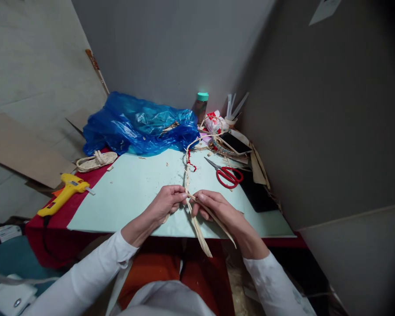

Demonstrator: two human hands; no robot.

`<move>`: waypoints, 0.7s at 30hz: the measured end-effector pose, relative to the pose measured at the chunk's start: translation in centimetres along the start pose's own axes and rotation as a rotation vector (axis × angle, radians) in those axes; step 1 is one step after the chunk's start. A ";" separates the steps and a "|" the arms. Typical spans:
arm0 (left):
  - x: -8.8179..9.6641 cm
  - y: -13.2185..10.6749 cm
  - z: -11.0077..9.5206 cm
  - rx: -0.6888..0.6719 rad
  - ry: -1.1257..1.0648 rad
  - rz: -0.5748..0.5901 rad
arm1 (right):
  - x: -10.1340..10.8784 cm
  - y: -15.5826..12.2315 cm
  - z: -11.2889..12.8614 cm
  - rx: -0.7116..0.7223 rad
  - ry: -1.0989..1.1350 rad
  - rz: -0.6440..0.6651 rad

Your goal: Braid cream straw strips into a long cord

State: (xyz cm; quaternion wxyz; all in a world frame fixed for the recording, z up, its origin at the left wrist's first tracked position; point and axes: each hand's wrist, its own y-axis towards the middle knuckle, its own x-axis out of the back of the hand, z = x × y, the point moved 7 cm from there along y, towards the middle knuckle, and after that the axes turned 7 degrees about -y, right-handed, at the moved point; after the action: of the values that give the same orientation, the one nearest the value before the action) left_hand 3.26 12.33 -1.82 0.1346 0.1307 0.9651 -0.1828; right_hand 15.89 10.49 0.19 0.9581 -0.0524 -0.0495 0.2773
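Observation:
A pale plaited straw braid [186, 173] runs from the clutter at the back of the table down to my hands. My left hand [170, 201] pinches the braid at its lower end. Closed on one of the loose straw strands is my right hand [215, 205], just to the right of the left one. Another bundle of straw strands [199, 235] hangs down between the hands past the table's front edge. A red cord [191, 164] lies against the braid farther up. Red-handled scissors [226, 173] rest to the right, pointing away to the left.
A blue plastic bag [134, 125] fills the back left. A yellow glue gun [64, 193] and a woven straw sandal [97, 161] lie at the left edge. A jar with a green lid [201, 105], a phone [235, 143] and a black flat object [258, 193] are at the back and right.

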 end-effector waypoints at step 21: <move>0.2 0.0 -0.3 0.090 -0.189 0.106 | 3.1 0.8 1.9 0.130 -0.711 -0.130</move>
State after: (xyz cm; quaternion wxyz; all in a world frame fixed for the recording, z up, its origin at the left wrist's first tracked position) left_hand 3.00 12.48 -1.67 0.2288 0.1697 0.9306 -0.2299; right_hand 17.88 12.98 2.17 0.8980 0.1114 -0.3649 0.2193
